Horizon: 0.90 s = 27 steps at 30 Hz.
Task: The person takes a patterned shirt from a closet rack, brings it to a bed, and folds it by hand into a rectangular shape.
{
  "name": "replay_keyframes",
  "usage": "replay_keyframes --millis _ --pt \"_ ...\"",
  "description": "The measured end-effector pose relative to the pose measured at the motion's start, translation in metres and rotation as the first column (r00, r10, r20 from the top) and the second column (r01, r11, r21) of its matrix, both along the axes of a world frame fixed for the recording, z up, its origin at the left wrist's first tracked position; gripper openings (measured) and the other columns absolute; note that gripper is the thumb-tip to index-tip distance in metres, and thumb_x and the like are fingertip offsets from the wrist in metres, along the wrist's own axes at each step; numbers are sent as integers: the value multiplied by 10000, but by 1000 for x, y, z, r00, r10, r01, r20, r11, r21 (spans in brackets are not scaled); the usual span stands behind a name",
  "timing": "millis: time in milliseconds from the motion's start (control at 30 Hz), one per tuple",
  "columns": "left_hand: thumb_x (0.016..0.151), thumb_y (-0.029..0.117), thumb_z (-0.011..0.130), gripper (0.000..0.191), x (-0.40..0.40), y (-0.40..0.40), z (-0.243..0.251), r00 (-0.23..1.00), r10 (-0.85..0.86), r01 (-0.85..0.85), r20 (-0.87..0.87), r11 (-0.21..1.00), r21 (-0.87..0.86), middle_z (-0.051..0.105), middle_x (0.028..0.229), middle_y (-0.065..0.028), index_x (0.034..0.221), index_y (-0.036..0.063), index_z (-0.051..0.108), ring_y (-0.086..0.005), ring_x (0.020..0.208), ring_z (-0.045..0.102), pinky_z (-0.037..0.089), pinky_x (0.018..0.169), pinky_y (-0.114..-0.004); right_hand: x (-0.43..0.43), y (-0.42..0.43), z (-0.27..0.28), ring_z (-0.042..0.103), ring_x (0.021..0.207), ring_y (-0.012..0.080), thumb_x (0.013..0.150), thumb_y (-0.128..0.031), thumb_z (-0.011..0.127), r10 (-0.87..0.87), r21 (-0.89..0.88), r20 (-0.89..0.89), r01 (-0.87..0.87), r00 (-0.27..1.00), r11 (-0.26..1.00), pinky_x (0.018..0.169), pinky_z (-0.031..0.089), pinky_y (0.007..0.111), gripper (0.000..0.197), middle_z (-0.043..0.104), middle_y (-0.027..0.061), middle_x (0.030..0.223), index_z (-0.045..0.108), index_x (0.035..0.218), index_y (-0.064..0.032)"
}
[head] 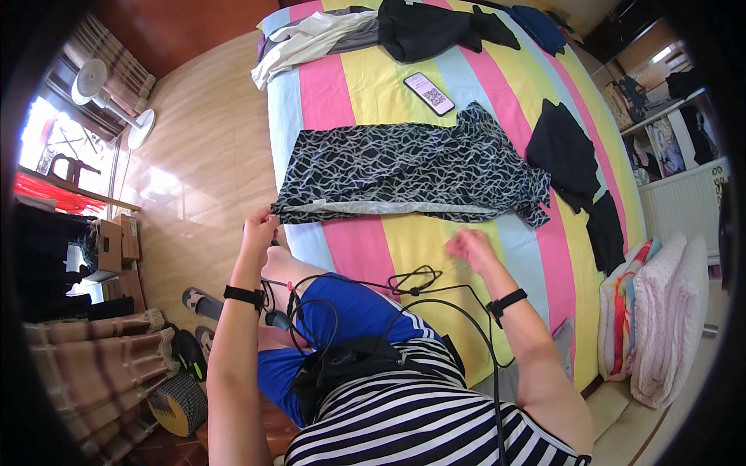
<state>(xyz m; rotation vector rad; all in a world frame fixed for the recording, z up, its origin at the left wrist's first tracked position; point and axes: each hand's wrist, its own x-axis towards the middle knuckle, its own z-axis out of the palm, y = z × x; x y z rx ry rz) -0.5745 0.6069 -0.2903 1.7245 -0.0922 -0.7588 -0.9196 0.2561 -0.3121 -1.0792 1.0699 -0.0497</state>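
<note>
A black garment with a white wavy-line print (384,166) lies spread across a bed with a striped sheet (361,244). One long edge of it, nearest me, is turned so that a pale inner side shows. At the garment's lower left corner, my left hand (263,224) pinches the cloth between thumb and fingers. My right hand (471,247) is a little below the garment's near edge, over a yellow stripe; it is slightly blurred, with fingers partly curled and nothing seen in it. Both wrists wear black straps.
Beyond the garment lie a phone (429,94), a white garment (315,41) and a black garment (425,29). More black clothing (562,151) is at the right. Black cables (417,285) cross my lap. Folded quilts (664,326) stand beside the bed.
</note>
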Motion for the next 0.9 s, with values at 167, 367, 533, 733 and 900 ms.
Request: replay_keyframes --millis 167,367,533,733,900 --pt "869 9 492 208 -6 -6 2 992 37 -47 -124 996 -77 648 867 -32 1010 35 643 -119 755 621 522 667 -234 -1 -58 -27 661 792 260 922 -249 608 -542 164 -24 538 840 827 717 589 395 276 638 164 930 560 996 12" --pt "862 -44 495 250 -11 1 2 952 89 -166 -292 954 -249 671 970 -94 1075 -18 622 -190 843 664 575 751 -297 -21 -66 -10 670 764 254 937 -168 572 -494 156 83 478 865 864 633 587 354 177 652 151 890 538 1018 -14" --pt "841 -87 476 290 -15 14 -24 938 53 -111 -343 982 -151 667 988 -126 1095 -38 607 -212 853 666 581 751 -302 -34 -48 -15 665 672 218 933 -204 593 -338 35 -101 342 936 939 533 549 300 181 667 122 811 567 939 -25" --pt "900 80 464 303 -12 23 -28 860 74 -184 -506 968 -170 506 747 -5 1183 -4 528 -127 645 580 588 725 -352 3 -27 27 632 618 243 924 -285 570 -60 -639 -705 -596 707 486 502 459 382 266 631 83 672 555 810 -46" --pt "934 395 565 348 -18 6 -22 892 113 -147 -438 988 -45 539 758 1 1074 80 611 -81 560 511 548 586 -256 60 -9 36 564 976 298 765 -236 706 265 -932 -354 -315 897 -180 827 452 406 280 619 98 1006 617 988 -93"
